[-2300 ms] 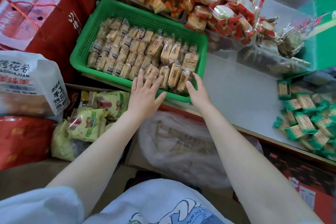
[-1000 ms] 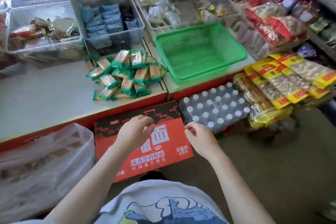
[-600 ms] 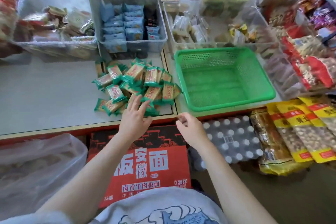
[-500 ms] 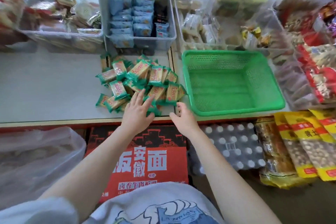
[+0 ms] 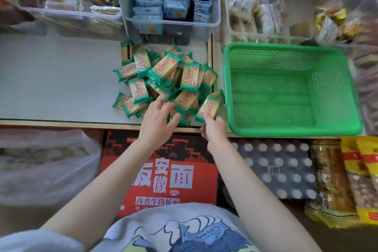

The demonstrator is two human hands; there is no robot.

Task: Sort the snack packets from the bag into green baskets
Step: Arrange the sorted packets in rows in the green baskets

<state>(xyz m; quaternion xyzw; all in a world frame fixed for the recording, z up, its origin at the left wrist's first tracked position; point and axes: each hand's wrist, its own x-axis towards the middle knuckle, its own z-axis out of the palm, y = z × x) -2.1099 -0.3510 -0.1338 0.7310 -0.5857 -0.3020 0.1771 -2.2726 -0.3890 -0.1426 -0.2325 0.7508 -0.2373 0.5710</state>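
The right hand [image 5: 213,129] pinches one green-edged plastic snack packet [image 5: 207,109], its long side pointing up-right, just left of the empty green plastic basket [image 5: 294,131] on the grey worktop [image 5: 57,80], while the left hand [image 5: 157,122], fingers loose, touches the pile.

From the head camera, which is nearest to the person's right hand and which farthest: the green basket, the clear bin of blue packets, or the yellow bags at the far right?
1. Green basket: just right of the right hand, on the counter.
2. Clear bin of blue packets: behind the pile, up and slightly left.
3. Yellow bags: far right, below the counter.
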